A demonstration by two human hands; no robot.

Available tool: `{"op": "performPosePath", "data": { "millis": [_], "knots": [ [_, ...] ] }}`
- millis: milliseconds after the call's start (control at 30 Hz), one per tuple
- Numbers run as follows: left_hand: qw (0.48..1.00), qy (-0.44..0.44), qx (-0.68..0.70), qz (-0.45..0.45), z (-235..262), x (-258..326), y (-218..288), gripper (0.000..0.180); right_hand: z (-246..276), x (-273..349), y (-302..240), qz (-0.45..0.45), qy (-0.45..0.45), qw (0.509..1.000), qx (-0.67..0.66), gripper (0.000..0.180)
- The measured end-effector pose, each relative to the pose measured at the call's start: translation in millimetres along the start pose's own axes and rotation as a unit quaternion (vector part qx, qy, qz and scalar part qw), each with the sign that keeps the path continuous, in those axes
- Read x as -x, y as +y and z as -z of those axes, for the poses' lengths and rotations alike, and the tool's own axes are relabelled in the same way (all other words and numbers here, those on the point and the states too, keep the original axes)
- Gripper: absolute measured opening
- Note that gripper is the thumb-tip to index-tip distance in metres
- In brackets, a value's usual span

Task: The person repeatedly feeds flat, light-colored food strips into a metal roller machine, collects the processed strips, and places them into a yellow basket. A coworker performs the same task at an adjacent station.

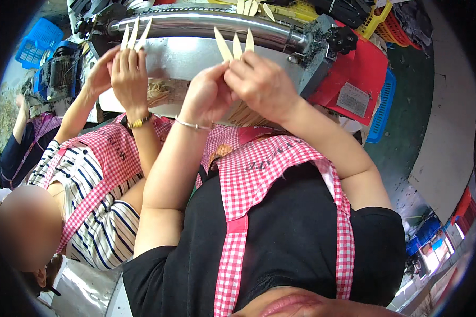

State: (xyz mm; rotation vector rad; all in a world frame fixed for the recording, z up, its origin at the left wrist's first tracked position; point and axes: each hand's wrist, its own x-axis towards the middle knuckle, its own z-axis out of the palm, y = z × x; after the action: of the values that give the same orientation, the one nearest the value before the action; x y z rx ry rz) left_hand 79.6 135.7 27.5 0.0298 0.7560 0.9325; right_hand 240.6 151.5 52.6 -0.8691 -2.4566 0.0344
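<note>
Three pale, flat, pointed strips (237,46) fan upward from between my two hands, tips toward the metal roller (211,26). My left hand (209,94) is closed, thumb and fingers pinching the strips' lower ends. Beside and touching it, my right hand (263,84) is closed on the strips too, its fingers bent over them. The lower ends are hidden by my fingers. Below my hands lies a bundle of thin tan strips (248,115), partly covered by my wrists.
At my left, a co-worker's hands (126,71) hold similar pale strips at the same roller machine. A light metal plate (169,55) lies before the roller. A red panel (354,74) and blue basket (382,108) stand right; another blue basket (39,42) is far left.
</note>
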Motion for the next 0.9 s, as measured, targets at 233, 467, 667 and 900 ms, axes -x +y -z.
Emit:
{"op": "performPosePath", "data": {
  "millis": [233,467,667,900],
  "knots": [
    [0.998,0.036,-0.059,0.001,8,-29,11,0.024,-19,-2,13,0.003,0.002,1.000,0.011,0.008],
    [0.987,-0.002,-0.122,-0.100,17,-7,12,0.029,14,17,3,0.013,0.082,0.995,-0.064,0.022],
    [0.719,0.088,-0.673,-0.151,114,-1,-109,0.027,45,102,-9,-0.113,0.040,0.975,-0.188,0.025],
    [0.571,0.066,-0.783,-0.239,145,-51,-149,0.025,45,107,-15,-0.162,0.062,0.965,-0.195,0.019]
  ]
}}
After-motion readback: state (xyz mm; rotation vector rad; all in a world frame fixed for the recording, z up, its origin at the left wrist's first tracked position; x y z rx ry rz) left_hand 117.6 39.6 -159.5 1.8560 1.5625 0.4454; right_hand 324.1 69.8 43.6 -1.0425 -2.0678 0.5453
